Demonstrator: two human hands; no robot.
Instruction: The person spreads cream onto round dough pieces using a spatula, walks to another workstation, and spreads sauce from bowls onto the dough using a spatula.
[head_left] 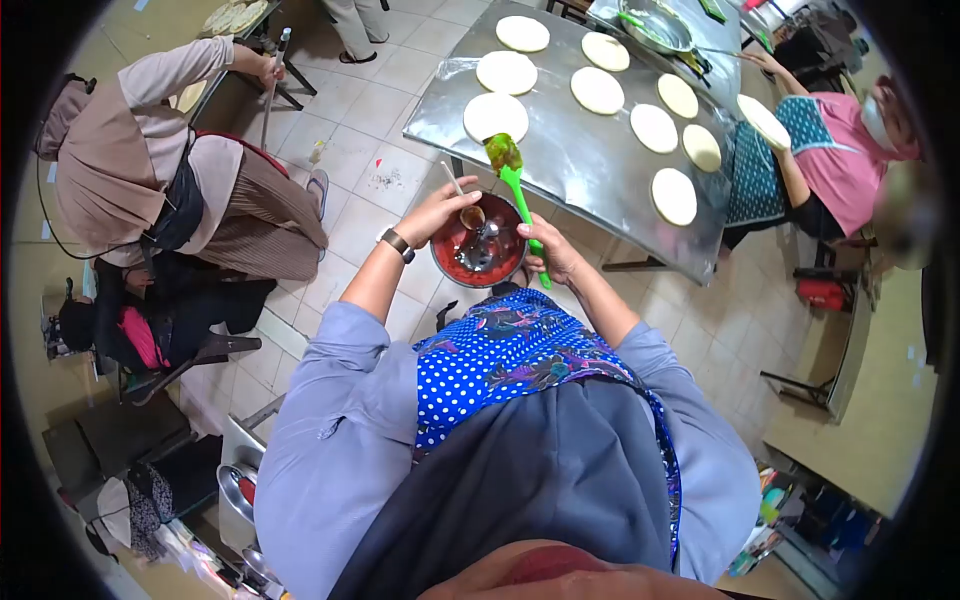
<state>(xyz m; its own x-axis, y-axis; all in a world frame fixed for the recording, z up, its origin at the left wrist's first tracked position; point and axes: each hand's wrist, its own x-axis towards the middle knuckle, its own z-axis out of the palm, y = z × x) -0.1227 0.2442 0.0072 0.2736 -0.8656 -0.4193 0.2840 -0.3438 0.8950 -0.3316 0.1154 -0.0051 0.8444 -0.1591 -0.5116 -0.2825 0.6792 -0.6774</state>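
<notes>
In front of my apron is a round bowl [463, 262] with red sauce on its inner wall. My left hand [436, 212] grips its left rim, and a spoon [473, 215] leans out of the bowl beside these fingers. On the right, my right hand [549, 249] is closed round the handle of a green spatula [516, 190], whose blade points up and is smeared with dark sauce. Just beyond the blade, a pale round dough disc [495, 115] lies on the metal table [560, 150].
Several more dough discs [596, 90] lie across the metal table. A pan [655, 30] sits at its far end. At the right a person [830, 150] holds a disc. Another person [170, 180] stands at the left, holding a stick. Tiled floor [345, 225] shows below.
</notes>
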